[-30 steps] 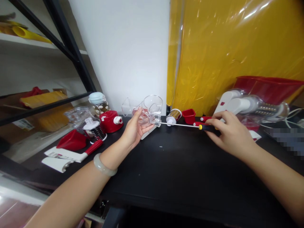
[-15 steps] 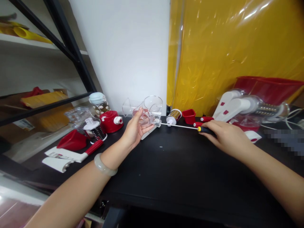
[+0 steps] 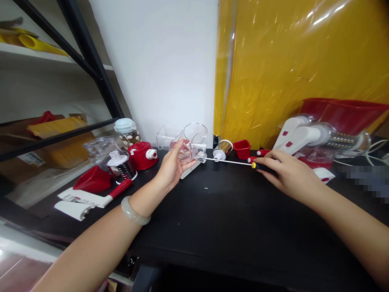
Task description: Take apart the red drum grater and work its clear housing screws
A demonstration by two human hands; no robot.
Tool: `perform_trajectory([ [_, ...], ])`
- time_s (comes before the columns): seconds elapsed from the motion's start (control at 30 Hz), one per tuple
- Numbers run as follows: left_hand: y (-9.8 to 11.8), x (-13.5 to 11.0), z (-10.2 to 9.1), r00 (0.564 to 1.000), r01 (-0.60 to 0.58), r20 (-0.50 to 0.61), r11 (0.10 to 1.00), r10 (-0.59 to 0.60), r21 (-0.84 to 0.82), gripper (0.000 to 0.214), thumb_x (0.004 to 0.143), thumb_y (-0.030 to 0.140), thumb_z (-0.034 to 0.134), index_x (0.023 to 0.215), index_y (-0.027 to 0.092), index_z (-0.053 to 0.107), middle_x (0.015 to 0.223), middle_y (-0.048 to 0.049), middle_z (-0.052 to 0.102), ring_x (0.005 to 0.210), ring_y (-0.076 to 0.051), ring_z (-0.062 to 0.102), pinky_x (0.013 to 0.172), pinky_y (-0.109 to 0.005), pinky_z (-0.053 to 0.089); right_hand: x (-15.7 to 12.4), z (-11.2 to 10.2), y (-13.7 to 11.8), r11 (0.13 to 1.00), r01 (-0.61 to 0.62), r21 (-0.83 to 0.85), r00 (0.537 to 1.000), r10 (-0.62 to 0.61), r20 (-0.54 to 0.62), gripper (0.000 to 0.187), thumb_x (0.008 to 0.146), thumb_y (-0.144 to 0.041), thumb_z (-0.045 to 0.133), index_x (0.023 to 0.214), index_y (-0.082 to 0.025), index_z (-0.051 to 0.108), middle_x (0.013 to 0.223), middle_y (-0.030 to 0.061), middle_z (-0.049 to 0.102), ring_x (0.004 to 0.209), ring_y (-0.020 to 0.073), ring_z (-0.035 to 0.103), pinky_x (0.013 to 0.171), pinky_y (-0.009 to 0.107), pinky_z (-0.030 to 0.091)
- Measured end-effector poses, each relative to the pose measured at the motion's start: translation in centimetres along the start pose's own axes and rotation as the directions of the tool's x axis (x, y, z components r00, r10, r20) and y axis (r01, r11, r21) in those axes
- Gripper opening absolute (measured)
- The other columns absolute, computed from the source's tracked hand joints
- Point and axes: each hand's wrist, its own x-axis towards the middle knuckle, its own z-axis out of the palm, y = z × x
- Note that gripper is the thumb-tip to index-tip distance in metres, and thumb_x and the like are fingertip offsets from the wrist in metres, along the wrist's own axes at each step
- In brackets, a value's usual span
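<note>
Two hands on a clear housing and a screwdriver

A yellow plastic sheet (image 3: pixel 304 61) fills the upper right of the frame, and the black table (image 3: pixel 231 219) spans the lower half. A red bin (image 3: pixel 343 109) stands at the right edge, with a white-and-clear grater unit (image 3: pixel 316 136) lying in front of it.

Just left of centre, the clear housing (image 3: pixel 194 140) rests on the table against the white wall. The left hand (image 3: pixel 173 166) cups its near side with fingers curled loosely round it, exactly where it was a second ago.

The right hand (image 3: pixel 287 174), right of centre, is clenched round the black handle of the screwdriver (image 3: pixel 227 161). The thin shaft runs level to the left and its tip meets the housing's lower right corner. Since a second ago this hand has dropped clear of the grater unit's white arm and slid a little leftward, carrying the handle's yellow collar with it.

Behind the shaft sit a metal drum (image 3: pixel 223 148) and, to its right, a small red cup (image 3: pixel 242 148), both unmoved.
</note>
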Motion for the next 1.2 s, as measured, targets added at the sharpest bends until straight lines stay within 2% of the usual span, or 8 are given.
perform_trajectory([
  [0.1, 0.0, -0.1, 0.1, 1.000, 0.001, 0.003, 1.000, -0.001, 0.001, 0.060, 0.081, 0.064, 0.075, 0.120, 0.019, 0.067, 0.129, -0.0149, 0.072, 0.119, -0.033, 0.069, 0.102, -0.049, 0.056, -0.1, -0.2, -0.3, 0.999, -0.015, -0.050, 1.000, 0.014, -0.027, 0.034, 0.103, -0.037, 0.048, 0.125, -0.024, 0.069, 0.107, 0.0119, 0.071, 0.091, 0.0265, 0.073, 0.064, 0.036, 0.057],
  [0.23, 0.3, -0.3, 0.3, 1.000, -0.004, -0.004, 1.000, 0.004, -0.008, 0.058, 0.084, 0.064, 0.073, 0.121, 0.020, 0.067, 0.128, -0.0143, 0.073, 0.121, -0.032, 0.068, 0.101, -0.046, 0.057, -0.1, -0.2, -0.8, 0.997, -0.054, -0.050, 0.999, 0.054, -0.008, 0.048, 0.102, -0.041, 0.051, 0.148, -0.029, 0.053, 0.111, 0.0100, 0.077, 0.091, 0.0281, 0.076, 0.060, 0.035, 0.057],
  [0.33, 0.2, -0.3, 0.3, 1.000, 0.003, 0.004, 1.000, -0.003, -0.002, 0.057, 0.084, 0.064, 0.072, 0.121, 0.021, 0.067, 0.128, -0.0144, 0.073, 0.120, -0.032, 0.069, 0.100, -0.046, 0.057, -0.2, -0.1, -0.7, 0.996, -0.067, -0.064, 0.998, 0.068, 0.014, 0.045, 0.101, -0.041, 0.052, 0.143, -0.027, 0.058, 0.107, 0.0090, 0.080, 0.084, 0.0278, 0.077, 0.058, 0.036, 0.057],
  [0.47, 0.0, -0.2, 0.2, 1.000, 0.004, 0.023, 1.000, -0.004, 0.009, 0.059, 0.084, 0.065, 0.072, 0.122, 0.020, 0.067, 0.126, -0.0145, 0.073, 0.120, -0.033, 0.069, 0.101, -0.048, 0.056, -0.2, -0.3, -0.5, 0.994, -0.068, -0.087, 0.997, 0.071, 0.033, 0.040, 0.100, -0.050, 0.050, 0.121, -0.023, 0.071, 0.112, 0.0117, 0.079, 0.086, 0.0291, 0.076, 0.063, 0.040, 0.059],
  [0.7, 0.1, -0.1, 0.1, 1.000, -0.015, 0.011, 1.000, 0.015, -0.003, 0.057, 0.085, 0.064, 0.072, 0.121, 0.021, 0.066, 0.127, -0.0137, 0.074, 0.122, -0.032, 0.068, 0.103, -0.048, 0.056, 0.2, -0.5, -0.9, 0.997, -0.058, -0.056, 0.995, 0.062, 0.074, 0.044, 0.104, -0.039, 0.038, 0.125, -0.016, 0.069, 0.117, 0.0165, 0.072, 0.102, 0.0306, 0.072, 0.083, 0.045, 0.060],
  [0.8, 0.2, 0.0, 0.0, 1.000, -0.024, -0.001, 1.000, 0.024, -0.001, 0.056, 0.085, 0.064, 0.071, 0.120, 0.021, 0.066, 0.130, -0.0138, 0.072, 0.122, -0.032, 0.068, 0.103, -0.048, 0.056, 0.1, -0.3, -0.7, 0.999, -0.037, -0.040, 0.998, 0.039, 0.057, 0.043, 0.104, -0.039, 0.041, 0.129, -0.017, 0.067, 0.115, 0.0164, 0.069, 0.104, 0.0301, 0.069, 0.082, 0.044, 0.059],
  [1.0, 0.1, 0.1, -0.1, 1.000, -0.016, 0.005, 1.000, 0.016, 0.007, 0.056, 0.085, 0.065, 0.071, 0.121, 0.022, 0.067, 0.126, -0.0132, 0.074, 0.125, -0.034, 0.066, 0.103, -0.047, 0.056, 0.1, -0.5, -0.1, 1.000, 0.007, 0.020, 0.999, -0.006, -0.037, 0.034, 0.101, -0.037, 0.052, 0.126, -0.024, 0.071, 0.101, 0.0121, 0.066, 0.095, 0.0277, 0.066, 0.078, 0.043, 0.058],
  [1.2, 0.1, 0.1, -0.1, 1.000, -0.018, 0.008, 1.000, 0.018, 0.010, 0.055, 0.087, 0.065, 0.069, 0.119, 0.022, 0.068, 0.127, -0.0131, 0.073, 0.122, -0.032, 0.068, 0.104, -0.047, 0.056, 0.3, 0.1, 0.4, 0.986, -0.006, 0.164, 0.985, 0.034, -0.170, 0.044, 0.097, -0.036, 0.060, 0.138, -0.021, 0.064, 0.112, 0.0162, 0.068, 0.102, 0.0301, 0.068, 0.089, 0.050, 0.059],
])
